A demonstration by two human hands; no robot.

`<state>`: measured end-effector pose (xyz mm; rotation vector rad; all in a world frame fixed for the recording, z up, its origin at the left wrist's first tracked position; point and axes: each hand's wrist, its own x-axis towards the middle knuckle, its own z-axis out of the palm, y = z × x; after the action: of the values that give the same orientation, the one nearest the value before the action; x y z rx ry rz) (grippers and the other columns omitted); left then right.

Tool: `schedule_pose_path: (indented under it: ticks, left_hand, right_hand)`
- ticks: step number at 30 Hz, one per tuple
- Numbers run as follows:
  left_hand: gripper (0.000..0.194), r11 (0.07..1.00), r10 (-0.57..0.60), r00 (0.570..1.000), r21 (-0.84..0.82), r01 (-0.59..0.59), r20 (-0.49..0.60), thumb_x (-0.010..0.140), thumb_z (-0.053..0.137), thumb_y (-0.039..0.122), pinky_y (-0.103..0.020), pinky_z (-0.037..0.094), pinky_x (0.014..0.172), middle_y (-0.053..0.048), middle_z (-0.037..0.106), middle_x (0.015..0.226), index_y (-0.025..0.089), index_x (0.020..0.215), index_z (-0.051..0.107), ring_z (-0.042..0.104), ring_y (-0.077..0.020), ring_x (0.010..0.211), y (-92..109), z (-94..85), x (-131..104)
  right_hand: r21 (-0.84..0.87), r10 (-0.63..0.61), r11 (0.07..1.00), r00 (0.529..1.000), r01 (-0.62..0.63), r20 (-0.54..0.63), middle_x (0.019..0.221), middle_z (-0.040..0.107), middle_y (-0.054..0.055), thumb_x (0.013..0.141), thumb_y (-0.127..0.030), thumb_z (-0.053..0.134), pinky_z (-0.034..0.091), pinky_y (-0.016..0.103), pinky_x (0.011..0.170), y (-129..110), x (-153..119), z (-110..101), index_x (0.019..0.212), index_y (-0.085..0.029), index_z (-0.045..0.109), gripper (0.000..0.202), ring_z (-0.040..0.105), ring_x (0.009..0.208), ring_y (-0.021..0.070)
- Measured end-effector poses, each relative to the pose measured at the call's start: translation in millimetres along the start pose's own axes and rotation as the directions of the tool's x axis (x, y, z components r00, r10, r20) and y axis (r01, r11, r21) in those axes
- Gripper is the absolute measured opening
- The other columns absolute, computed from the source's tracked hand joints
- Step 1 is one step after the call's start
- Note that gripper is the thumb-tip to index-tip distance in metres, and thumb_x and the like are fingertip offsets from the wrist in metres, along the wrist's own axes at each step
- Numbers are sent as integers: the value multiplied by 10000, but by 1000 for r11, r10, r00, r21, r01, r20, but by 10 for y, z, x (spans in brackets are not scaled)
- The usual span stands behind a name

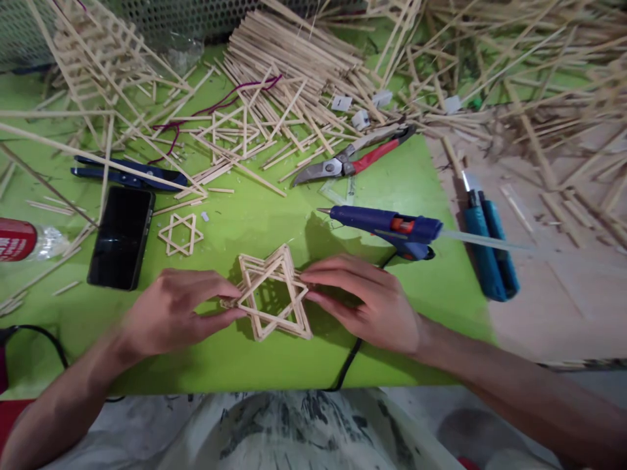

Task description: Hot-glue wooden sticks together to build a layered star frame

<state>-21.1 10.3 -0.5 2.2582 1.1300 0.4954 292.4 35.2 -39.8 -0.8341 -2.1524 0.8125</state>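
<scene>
A layered six-pointed star of thin wooden sticks (279,322) stands between my hands over the green table. My left hand (189,307) pinches its left point between thumb and fingers. On the other side, my right hand (360,297) holds the right point with its fingertips. A smaller, flat stick star (181,235) lies up and to the left of my left hand. Beyond my right hand rests a blue glue gun (386,222), its nozzle pointing left and a clear glue stick out of its back.
A black phone (121,238) and a red-labelled bottle (22,239) lie at left. Red-handled pruning shears (353,156), blue cutters (130,173) and a teal utility knife (484,251) surround the work area. Piles of sticks (294,59) cover the back. A black cable (349,365) crosses the front edge.
</scene>
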Motion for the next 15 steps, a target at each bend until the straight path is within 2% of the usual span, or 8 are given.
schedule_pose_path:
  ticks: [15]
  left_hand:
    - [113, 998, -39, 999, -53, 39, 1, 989, 793, 316, -218, 614, 677, 45, 830, 964, 262, 1073, 739, 800, -127, 782, 15, 18, -17]
  right_hand:
    - [6, -12, 1000, 1000, 12, 5, 1079, 788, 89, 955, -99, 754, 659, 298, 879, 21, -16, 20, 1172, -179, 727, 233, 771, 975, 172]
